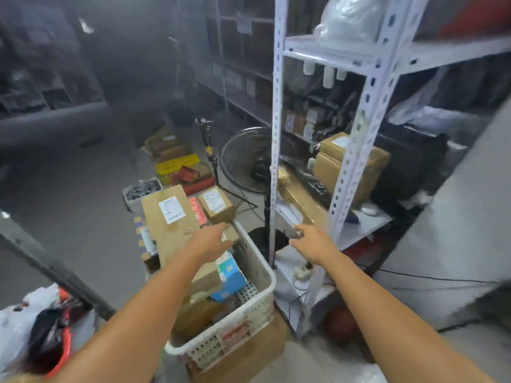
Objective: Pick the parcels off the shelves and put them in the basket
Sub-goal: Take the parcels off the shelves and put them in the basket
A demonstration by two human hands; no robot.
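Observation:
A white perforated basket [255,304] stands in the lower middle, full of brown parcels and a blue-and-white box [231,277]. A large flat brown parcel [170,225] with a white label lies across its far end. My left hand [211,240] hovers over that parcel with fingers extended, holding nothing. My right hand [311,243] reaches toward the white metal shelf [367,225] with relaxed fingers, empty. On the shelf sit brown taped parcels [293,189] and a bigger brown box [330,164] behind the upright.
A standing fan [249,161] is between basket and shelf. Boxes, a yellow crate [177,167] and a bin of dark parts lie on the floor beyond. A power strip [301,272] and cables sit on the lower shelf. Bags lie at the bottom left.

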